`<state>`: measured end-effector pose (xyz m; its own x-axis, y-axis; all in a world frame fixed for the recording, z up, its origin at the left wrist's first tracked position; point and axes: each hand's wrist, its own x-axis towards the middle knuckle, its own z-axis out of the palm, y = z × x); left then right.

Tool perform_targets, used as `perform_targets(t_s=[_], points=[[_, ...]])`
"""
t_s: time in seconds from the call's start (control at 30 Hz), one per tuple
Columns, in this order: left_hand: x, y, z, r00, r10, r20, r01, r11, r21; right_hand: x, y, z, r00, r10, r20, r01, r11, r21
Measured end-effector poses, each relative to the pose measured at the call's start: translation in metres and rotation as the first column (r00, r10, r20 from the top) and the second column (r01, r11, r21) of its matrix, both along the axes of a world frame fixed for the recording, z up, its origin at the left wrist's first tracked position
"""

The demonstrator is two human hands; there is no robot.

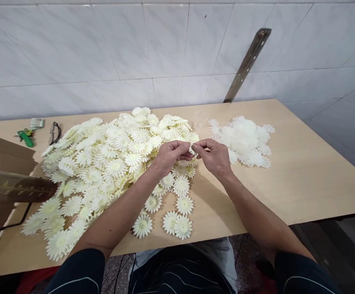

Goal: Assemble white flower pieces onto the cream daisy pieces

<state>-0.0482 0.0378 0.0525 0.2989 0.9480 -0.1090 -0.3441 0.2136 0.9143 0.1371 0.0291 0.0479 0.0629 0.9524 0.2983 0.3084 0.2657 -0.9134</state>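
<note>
My left hand and my right hand meet above the wooden table, fingers pinched together on a small cream plastic daisy flower held between them. The flower is mostly hidden by my fingertips. Under and left of my hands spreads a big heap of cream daisy flowers. Just right of my right hand lies a smaller pile of whiter flowers.
A small clear plastic cup stands behind the piles. A green tool and glasses lie at the far left. A brown cardboard piece and a dark bottle-like object sit at the left edge. A tiled wall with a metal strip backs the table.
</note>
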Motion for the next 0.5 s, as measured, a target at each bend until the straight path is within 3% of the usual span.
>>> perform_targets(t_s=[0.2,0.5], points=[[0.0024,0.0009,-0.0043,0.999,0.042,-0.020,-0.042,0.999,-0.014,0.0017,0.0009,-0.0040,0.997,0.006,0.074,-0.007,1.000,0.001],[0.0010,0.0028,-0.0019,0.999,0.039,0.019,-0.038,0.999,-0.033,0.0000,0.0025,-0.0015,0.988,0.123,-0.095,-0.132,0.986,-0.099]])
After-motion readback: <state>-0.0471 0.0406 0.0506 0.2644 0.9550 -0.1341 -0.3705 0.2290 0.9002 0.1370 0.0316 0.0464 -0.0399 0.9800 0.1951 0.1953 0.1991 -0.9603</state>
